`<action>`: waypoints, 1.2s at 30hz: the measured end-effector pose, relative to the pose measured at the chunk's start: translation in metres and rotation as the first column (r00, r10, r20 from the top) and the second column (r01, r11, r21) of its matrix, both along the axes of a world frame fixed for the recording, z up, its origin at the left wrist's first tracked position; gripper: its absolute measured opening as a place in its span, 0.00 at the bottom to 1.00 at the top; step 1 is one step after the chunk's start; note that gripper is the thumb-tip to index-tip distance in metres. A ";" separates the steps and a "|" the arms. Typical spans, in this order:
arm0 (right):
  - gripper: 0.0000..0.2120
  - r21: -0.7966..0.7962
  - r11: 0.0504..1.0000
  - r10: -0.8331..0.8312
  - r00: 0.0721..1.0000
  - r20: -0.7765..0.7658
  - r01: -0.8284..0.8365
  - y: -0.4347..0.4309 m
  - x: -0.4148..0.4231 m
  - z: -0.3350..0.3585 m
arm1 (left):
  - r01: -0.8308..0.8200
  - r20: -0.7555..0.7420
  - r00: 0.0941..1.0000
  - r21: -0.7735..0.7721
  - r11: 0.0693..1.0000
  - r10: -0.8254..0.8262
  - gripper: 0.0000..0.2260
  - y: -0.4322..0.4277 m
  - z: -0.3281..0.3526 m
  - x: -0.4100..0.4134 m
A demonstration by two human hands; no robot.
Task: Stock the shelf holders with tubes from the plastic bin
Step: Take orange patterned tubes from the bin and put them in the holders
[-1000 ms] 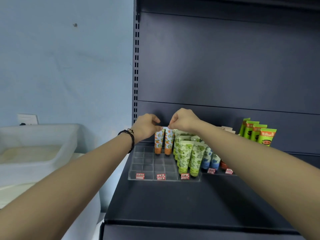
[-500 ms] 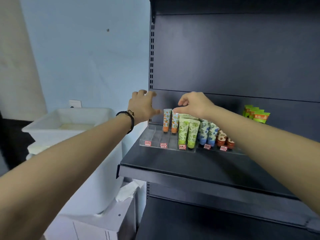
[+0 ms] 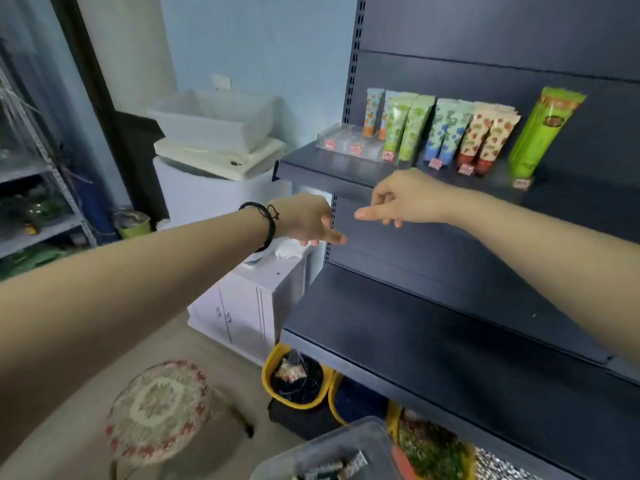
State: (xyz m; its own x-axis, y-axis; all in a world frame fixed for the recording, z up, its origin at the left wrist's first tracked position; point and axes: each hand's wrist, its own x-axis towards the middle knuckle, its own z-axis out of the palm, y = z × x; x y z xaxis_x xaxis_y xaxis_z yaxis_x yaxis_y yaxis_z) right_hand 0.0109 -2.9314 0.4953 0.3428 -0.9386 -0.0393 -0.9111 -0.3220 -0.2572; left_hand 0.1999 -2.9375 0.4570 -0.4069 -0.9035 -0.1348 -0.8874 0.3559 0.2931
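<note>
A clear shelf holder (image 3: pixel 341 142) stands on the upper dark shelf (image 3: pixel 311 166). In it stand two orange-patterned tubes (image 3: pixel 373 112), green tubes (image 3: pixel 410 124), blue tubes (image 3: pixel 446 128), red strawberry tubes (image 3: pixel 485 136) and a tall bright green tube (image 3: pixel 540 129). My left hand (image 3: pixel 304 221) and my right hand (image 3: pixel 398 199) hang in the air below that shelf, fingers loosely curled, both holding nothing. A clear plastic bin (image 3: pixel 332 448) with several tubes inside sits at the bottom edge of the view.
A white tub (image 3: pixel 214 119) rests on a white cabinet (image 3: pixel 249 306) left of the shelving. A round patterned stool (image 3: pixel 156 410) stands on the floor. Yellow-rimmed baskets (image 3: pixel 298 379) sit under the lower dark shelf (image 3: pixel 433 341). A metal rack (image 3: pixel 34 188) is at far left.
Both hands have left the orange tubes and come down and away from the upper shelf. The view has swung downward, bringing the lower shelf, stool and plastic bin into sight.
</note>
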 end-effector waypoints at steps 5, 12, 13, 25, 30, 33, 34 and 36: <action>0.22 0.206 0.978 0.040 0.999 -0.023 -0.034 0.036 -0.006 -0.086 | 0.044 0.087 0.994 0.207 0.977 -0.063 0.21 0.040 -0.086 -0.012; 0.21 0.441 0.897 -0.006 1.000 -0.007 0.009 0.061 -0.028 -0.228 | 0.058 0.160 0.977 0.440 0.896 -0.142 0.24 0.073 -0.237 -0.035; 0.21 0.469 0.883 -0.011 1.000 -0.015 0.017 0.064 -0.032 -0.251 | 0.045 0.165 0.976 0.481 0.876 -0.140 0.25 0.077 -0.262 -0.037; 0.21 0.737 0.639 -0.341 0.940 0.016 0.219 0.116 -0.069 -0.531 | -0.219 0.048 0.958 0.760 0.612 0.282 0.22 0.121 -0.519 -0.054; 0.20 0.809 0.495 -0.566 0.824 0.022 0.318 0.126 -0.076 -0.626 | -0.388 0.066 0.836 0.774 0.501 0.545 0.18 0.132 -0.603 -0.057; 0.19 0.838 0.412 -0.641 0.768 -0.012 0.357 0.136 -0.076 -0.674 | -0.501 0.105 0.686 0.785 0.363 0.720 0.22 0.142 -0.645 -0.057; 0.18 0.845 0.389 -0.660 0.751 -0.022 0.367 0.141 -0.075 -0.689 | -0.529 0.117 0.635 0.786 0.320 0.763 0.22 0.146 -0.658 -0.057; 0.17 0.855 0.357 -0.681 0.732 -0.038 0.376 0.150 -0.070 -0.719 | -0.561 0.129 0.555 0.788 0.256 0.821 0.24 0.154 -0.682 -0.058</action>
